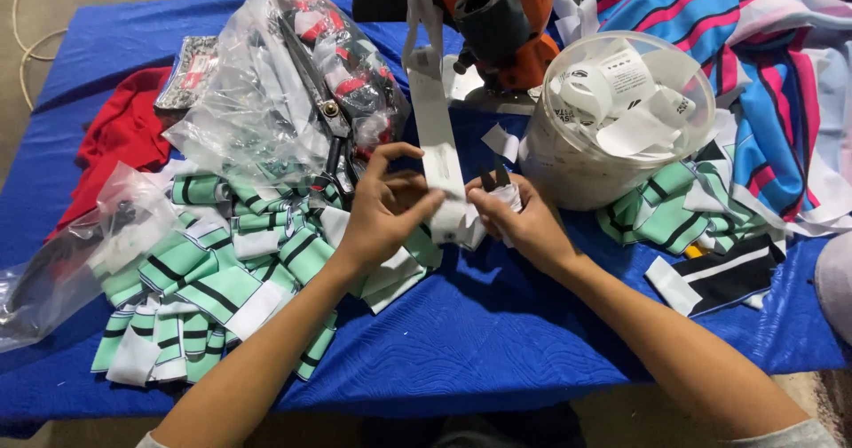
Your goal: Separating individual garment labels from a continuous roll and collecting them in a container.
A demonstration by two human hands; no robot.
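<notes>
My left hand [383, 206] pinches the lower part of a long white label strip [435, 128] that runs up toward an orange machine [506, 17]. My right hand [524, 222] holds the strip's lower end together with small dark snips [493, 180], their tips pointing up beside the strip. Both hands meet above the blue quilted table cover [497, 324]. A heap of green, white and black striped fabric pieces [222, 270] lies just left of my left hand.
A clear plastic tub of white labels [621, 115] stands right of the hands. Large black scissors [324, 102] rest on a clear bag of fabric pieces [266, 84]. Red cloth [120, 137] lies far left; pink and blue striped fabric [763, 66] far right.
</notes>
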